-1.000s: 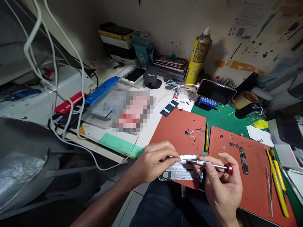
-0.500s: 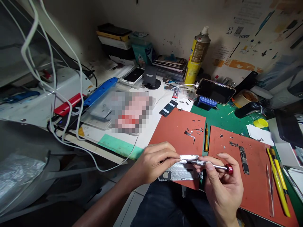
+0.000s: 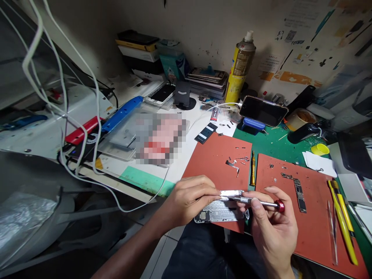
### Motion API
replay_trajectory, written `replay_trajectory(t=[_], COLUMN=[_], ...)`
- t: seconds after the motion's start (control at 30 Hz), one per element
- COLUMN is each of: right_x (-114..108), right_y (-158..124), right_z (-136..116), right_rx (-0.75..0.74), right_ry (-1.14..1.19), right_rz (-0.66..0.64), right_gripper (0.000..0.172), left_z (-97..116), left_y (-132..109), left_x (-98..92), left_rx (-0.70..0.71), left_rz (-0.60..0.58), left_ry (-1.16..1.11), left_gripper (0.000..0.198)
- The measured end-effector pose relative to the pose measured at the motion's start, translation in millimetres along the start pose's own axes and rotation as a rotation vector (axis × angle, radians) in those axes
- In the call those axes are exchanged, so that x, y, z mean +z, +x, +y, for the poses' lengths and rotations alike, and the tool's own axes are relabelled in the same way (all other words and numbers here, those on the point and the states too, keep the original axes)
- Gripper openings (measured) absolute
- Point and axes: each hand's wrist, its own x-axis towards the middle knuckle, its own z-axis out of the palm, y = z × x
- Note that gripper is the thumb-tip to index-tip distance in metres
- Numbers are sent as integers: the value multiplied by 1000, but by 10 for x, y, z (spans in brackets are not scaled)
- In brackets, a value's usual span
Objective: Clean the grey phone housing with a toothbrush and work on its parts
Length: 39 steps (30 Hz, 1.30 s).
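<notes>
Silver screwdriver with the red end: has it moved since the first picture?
No, no clear shift either way: judged against the circuit board on the red mat, the silver screwdriver in the right hand keeps its place.

Circuit board point(image 3: 299, 195) on right mat point(image 3: 316, 232), phone frame point(image 3: 222, 214) left of it, spray can point(image 3: 240, 71) behind

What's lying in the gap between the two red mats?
In the head view, a slim gold tool lies lengthwise between the left mat and the right mat.
</notes>
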Motion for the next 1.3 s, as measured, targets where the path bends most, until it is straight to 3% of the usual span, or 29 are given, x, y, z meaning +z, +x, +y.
replay_trajectory(t=[0.73, 0.9, 1.0, 1.2, 1.3], right_x=[-17, -1, 13, 38, 48], right_y=[12, 30, 63, 84, 99], right_z=[8, 3, -8, -30, -30], right_rx=[17, 12, -9, -32, -54], right_ry=[10, 6, 16, 61, 51], right_rz=[-7, 26, 90, 124, 124], right_gripper=[37, 37, 35, 37, 37], left_z=[39, 48, 113, 219, 211], left_y=[3, 24, 7, -282, -369], left_x=[4, -16, -60, -189, -223], left_rx=[-63, -65, -18, -10, -61], left_rz=[-23, -23, -13, -292, -367], left_ry=[12, 11, 127, 440, 482], left_gripper=[11, 23, 36, 76, 73])
